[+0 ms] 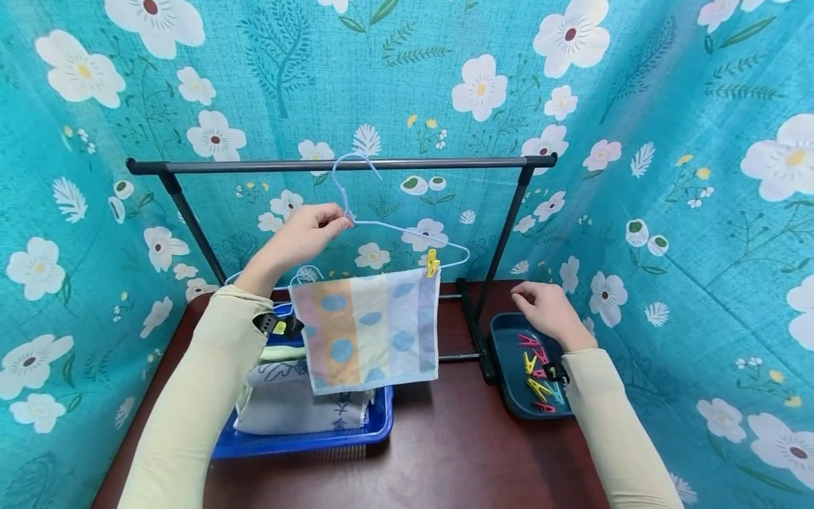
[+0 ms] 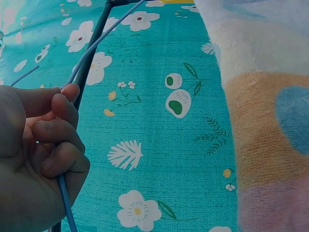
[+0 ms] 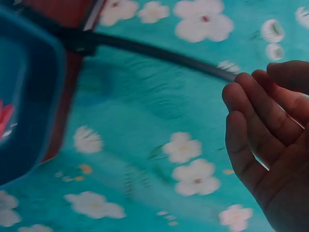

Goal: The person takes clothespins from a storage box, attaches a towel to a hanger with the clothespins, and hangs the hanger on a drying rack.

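My left hand (image 1: 308, 233) pinches a blue wire hanger (image 1: 413, 232) just below its hook, which is level with the rack's top bar in the head view. From the hanger hangs a small towel (image 1: 372, 332) with pastel stripes and blue spots. A yellow clothespin (image 1: 432, 263) grips it at the upper right corner. In the left wrist view, curled fingers (image 2: 63, 130) wrap the hanger wire. My right hand (image 1: 547, 314), holding nothing, hovers over the far end of a dark blue tray (image 1: 499, 353). Its fingers look loosely bent in the right wrist view.
A black rack (image 1: 445, 163) stands on the dark red table (image 1: 445, 452). Several clothespins (image 1: 539, 389), pink, yellow and blue, lie in the right tray. At left, a blue basket (image 1: 305, 442) holds folded grey cloth (image 1: 286, 410); more hangers (image 1: 305, 276) are behind the towel.
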Demonstrator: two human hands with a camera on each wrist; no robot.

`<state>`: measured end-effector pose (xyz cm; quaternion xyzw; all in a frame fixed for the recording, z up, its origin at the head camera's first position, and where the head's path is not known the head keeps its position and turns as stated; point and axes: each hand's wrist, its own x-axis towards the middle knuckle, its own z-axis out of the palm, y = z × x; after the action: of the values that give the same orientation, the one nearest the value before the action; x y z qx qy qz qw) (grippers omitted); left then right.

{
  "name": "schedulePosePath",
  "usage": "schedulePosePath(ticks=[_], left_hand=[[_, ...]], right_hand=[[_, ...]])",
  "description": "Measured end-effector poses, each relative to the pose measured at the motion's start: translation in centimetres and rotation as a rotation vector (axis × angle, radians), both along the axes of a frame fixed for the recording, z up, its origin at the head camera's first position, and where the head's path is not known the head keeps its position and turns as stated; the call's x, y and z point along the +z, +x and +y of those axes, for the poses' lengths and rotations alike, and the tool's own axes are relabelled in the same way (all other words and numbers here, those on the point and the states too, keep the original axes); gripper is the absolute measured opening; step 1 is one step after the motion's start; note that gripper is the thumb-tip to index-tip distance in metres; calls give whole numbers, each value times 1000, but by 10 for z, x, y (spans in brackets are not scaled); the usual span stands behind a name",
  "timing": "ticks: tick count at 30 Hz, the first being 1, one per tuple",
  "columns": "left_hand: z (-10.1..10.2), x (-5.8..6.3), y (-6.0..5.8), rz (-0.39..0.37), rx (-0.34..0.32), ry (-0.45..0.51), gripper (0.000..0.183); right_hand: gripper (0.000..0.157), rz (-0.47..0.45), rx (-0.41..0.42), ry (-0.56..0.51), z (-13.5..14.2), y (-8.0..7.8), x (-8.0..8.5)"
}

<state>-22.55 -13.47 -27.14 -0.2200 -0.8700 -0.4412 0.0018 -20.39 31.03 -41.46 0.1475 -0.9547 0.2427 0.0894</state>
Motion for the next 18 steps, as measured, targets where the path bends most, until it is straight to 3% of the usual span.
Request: schedulePosePath(ticks=[11,18], left_hand=[[-6,-5,-4,21,19,-35,25],[-2,-6,-3,-20,16,-29,27]], right_hand=[[21,-288,-36,30,40,-13,-56],[14,-524,-8,185,52,-5,-91]])
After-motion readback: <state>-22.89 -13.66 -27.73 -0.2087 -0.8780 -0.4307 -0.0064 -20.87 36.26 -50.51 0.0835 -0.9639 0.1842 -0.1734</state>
